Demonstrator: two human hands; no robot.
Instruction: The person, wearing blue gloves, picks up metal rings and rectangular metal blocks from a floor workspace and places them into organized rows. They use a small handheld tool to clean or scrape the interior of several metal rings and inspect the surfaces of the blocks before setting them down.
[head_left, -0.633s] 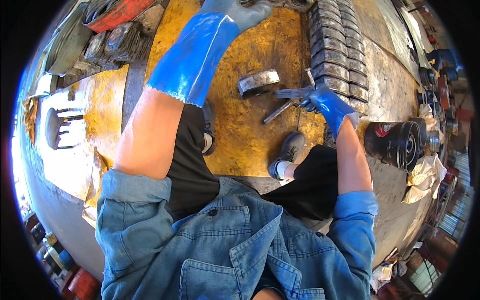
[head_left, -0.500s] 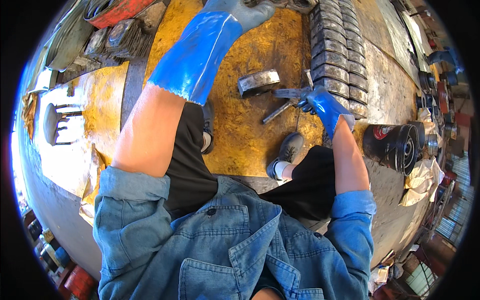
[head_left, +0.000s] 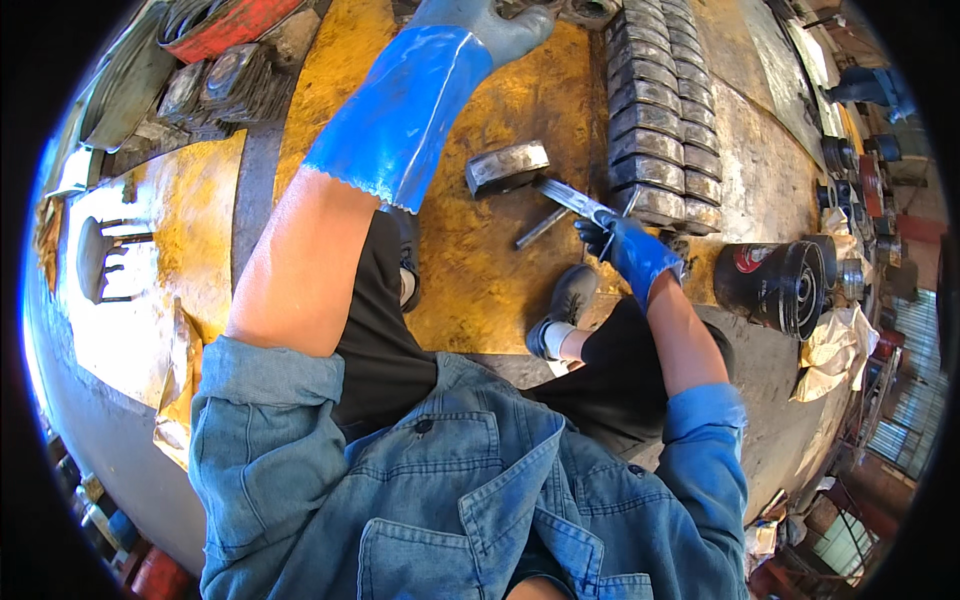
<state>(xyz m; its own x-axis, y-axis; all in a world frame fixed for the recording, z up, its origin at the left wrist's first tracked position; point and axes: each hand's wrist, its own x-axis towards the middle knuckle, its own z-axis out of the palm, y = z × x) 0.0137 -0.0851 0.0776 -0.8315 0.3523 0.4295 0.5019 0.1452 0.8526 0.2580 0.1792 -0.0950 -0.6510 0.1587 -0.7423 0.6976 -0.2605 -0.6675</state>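
My left hand (head_left: 500,30), in a blue rubber glove with a grey palm, reaches to the upper edge. Its thumb points right, but the other fingers are cut off by the edge, so its grip is hidden. Dark round metal parts (head_left: 590,10) lie close beside it. My gloved right hand (head_left: 625,245) is closed on a flat brush (head_left: 580,200), pale along its length with a dark tip pointing up and left. A rectangular metal block (head_left: 507,168) sits beyond the tip. Below the brush, a metal rod (head_left: 543,228) lies on the floor.
Two long rows of stacked dark metal pieces (head_left: 650,120) run up the right side of the yellow stained floor plate (head_left: 470,290). A black bucket (head_left: 765,285) lies tipped at right. At left are a small stool (head_left: 95,260), stacked metal plates (head_left: 235,85) and a red container (head_left: 225,30).
My right hand has come down and left, and the brush has turned so its tip points more upward. My left hand stays near the top. The whole view has shifted slightly.
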